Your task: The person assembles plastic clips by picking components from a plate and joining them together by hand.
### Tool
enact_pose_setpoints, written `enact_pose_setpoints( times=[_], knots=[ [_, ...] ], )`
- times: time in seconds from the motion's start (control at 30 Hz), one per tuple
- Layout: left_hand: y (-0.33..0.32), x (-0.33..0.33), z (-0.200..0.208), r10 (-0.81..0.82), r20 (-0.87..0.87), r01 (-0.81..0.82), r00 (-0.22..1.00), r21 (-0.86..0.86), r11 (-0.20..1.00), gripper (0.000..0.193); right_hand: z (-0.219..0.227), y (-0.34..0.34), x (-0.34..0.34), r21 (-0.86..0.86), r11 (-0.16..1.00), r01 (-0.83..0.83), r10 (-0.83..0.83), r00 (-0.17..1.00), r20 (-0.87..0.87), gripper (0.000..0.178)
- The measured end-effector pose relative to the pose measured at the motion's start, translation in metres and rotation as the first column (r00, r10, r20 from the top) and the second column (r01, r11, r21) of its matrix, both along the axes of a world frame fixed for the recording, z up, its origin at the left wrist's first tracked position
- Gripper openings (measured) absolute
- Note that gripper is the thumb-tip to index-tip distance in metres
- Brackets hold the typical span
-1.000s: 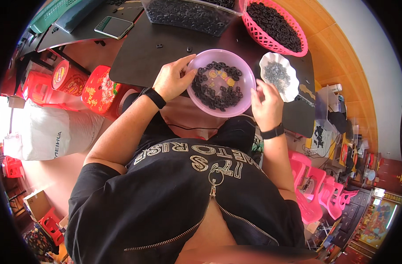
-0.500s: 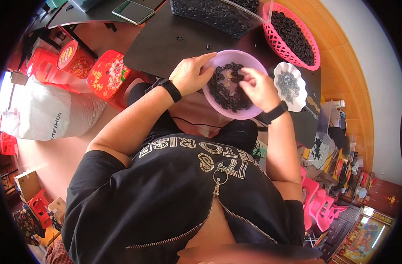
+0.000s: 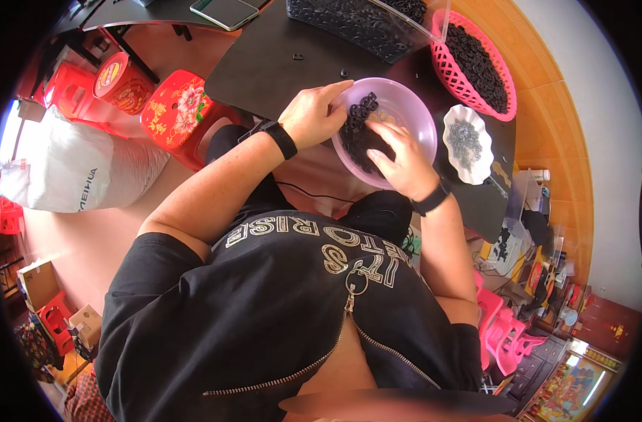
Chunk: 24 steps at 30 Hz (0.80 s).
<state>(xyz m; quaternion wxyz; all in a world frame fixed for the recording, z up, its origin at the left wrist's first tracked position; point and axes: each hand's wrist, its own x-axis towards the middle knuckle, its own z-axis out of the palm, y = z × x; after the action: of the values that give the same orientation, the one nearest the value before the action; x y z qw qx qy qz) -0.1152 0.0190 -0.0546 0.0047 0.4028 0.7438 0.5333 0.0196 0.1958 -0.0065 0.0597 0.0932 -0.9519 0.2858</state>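
A light purple plastic bowl sits at the table's near edge, with small black plastic parts heaped against its left side. My left hand grips the bowl's left rim, index finger stretched along it and thumb at the edge. Inside the bowl is my right hand, fingers extended and apart, touching the heap's right side. Its palm faces down and hides some of the parts. Yellowish marks show on the bowl floor. Right of the bowl stands a white scalloped dish holding small clear or grey pieces.
Beyond the bowl, a clear bin and a pink lattice basket hold many black parts. Two loose black pieces lie on the dark table. A phone-like device rests at far left. Red stools and a white sack stand left.
My right hand has swept leftward through the bowl and its fingers have straightened. The black parts are now bunched at the left, baring the right side of the bowl floor.
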Motion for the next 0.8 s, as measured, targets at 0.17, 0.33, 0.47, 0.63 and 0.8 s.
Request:
enact_pose_setpoints(
  times=[0.17,0.33,0.47,0.63,0.8],
  knots=[
    [-0.001,0.000,0.005,-0.036,0.115,0.039,0.993,-0.021,0.999,0.045,0.034,-0.002,0.015,-0.438,0.868,0.235,-0.089,0.940,0.330,0.045],
    [0.000,0.000,0.003,-0.026,0.120,0.028,0.992,-0.016,0.999,0.045,0.059,0.006,0.018,-0.614,0.746,0.257,-0.021,0.931,0.365,0.043],
    [0.000,-0.001,0.002,-0.049,0.098,0.048,0.994,0.008,0.999,0.045,0.043,0.009,0.001,-0.406,0.882,0.238,-0.144,0.958,0.248,0.043],
    [-0.002,-0.002,0.004,-0.063,0.126,0.065,0.990,-0.010,0.998,0.046,0.014,0.002,-0.037,0.105,0.993,0.058,-0.064,0.996,0.059,0.048],
    [-0.003,-0.002,0.006,-0.035,0.163,0.045,0.986,-0.053,0.998,0.046,0.010,-0.022,-0.041,0.257,0.966,0.039,-0.075,0.989,0.130,0.036]
  ],
)
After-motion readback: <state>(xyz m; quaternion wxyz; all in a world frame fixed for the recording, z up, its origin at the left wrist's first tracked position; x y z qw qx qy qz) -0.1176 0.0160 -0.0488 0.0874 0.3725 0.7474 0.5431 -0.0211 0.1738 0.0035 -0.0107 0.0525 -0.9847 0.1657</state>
